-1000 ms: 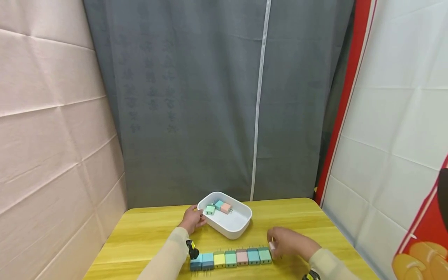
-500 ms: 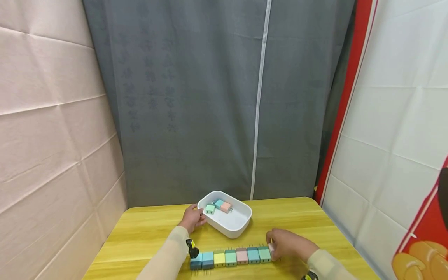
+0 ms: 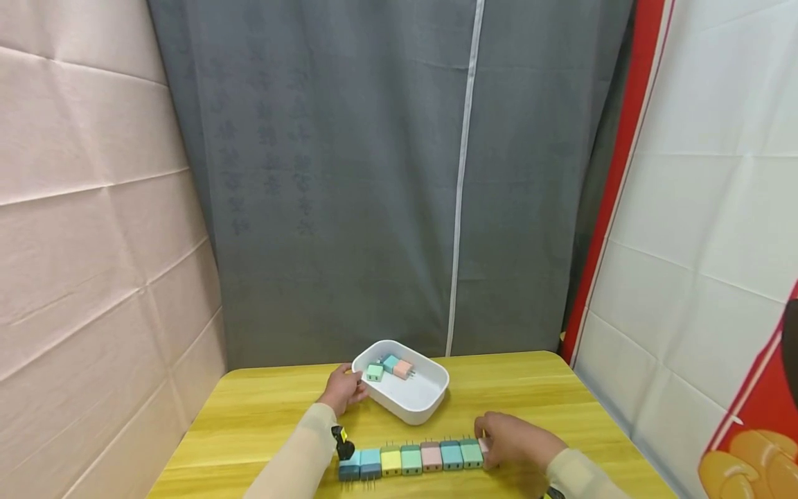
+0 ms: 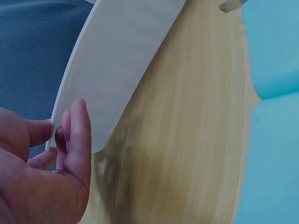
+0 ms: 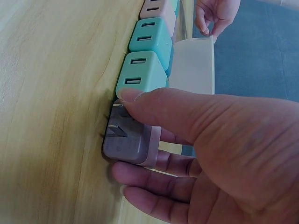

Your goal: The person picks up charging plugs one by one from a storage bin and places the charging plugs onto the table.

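My left hand [image 3: 341, 390] pinches the rim of a white plastic tub [image 3: 411, 417] at its left end. In the left wrist view, thumb and fingers lie on either side of that rim. At the right end of a row of pastel USB chargers [image 3: 410, 460], my right hand [image 3: 517, 440] holds a pink charger [image 5: 127, 140]. Its metal prongs face the right wrist camera, while the neighbouring green charger [image 5: 139, 72] shows its USB ports. The pink charger stands against or very near that green one. My right thumb lies over its top near the green charger.
Inside the tub lie a green charger [image 3: 375, 373], a blue one [image 3: 390, 364] and a pink one [image 3: 402, 370]. Two blue chargers [image 3: 359, 463] at the row's left end have prongs pointing towards me. A grey curtain [image 3: 337, 208] hangs behind the yellow wood-grain table [image 3: 274, 416].
My right hand has shifted slightly left and towards me, bringing the pink charger up to the row's right end. The left hand and the tub have stayed put.
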A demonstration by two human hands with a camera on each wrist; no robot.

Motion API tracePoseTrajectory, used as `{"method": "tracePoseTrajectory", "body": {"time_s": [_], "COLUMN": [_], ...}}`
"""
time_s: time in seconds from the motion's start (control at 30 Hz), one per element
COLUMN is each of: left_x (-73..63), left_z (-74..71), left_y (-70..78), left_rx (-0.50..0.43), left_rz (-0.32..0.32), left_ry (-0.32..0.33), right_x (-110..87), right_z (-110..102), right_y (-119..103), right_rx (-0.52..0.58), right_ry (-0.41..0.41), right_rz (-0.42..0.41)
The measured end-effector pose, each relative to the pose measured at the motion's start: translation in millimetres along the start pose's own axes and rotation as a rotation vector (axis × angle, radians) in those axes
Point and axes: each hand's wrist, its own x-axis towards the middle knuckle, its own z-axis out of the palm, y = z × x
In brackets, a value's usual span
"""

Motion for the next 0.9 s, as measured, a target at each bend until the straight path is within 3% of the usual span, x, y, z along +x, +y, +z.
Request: {"method": "tracePoseTrajectory", "body": {"time_s": [0.33,0.57,0.73,0.9], "left_x": [1.3,3.6,4.5,3.7], "left_z": [-0.2,0.9,1.7,1.9], "left_y": [-0.7,-2.5,-3.5,-2.4], "left_rx": [-0.007,-0.006,-0.014,-0.013], "left_rz": [0.008,0.010,0.009,0.011], "left_ry": [-0.014,-0.008,-0.003,-0.001], "right_x": [0.9,2.3,3.7,10.2], "right_z": [2,3,-5,-15], "right_y": [1,7,3,-6], "right_rx": [-0.011,0.023,0.043,0.006], "right_ry": [0.019,0.015,0.037,0.100], "right_rz": [0.001,0.043,0.069,0.034]}}
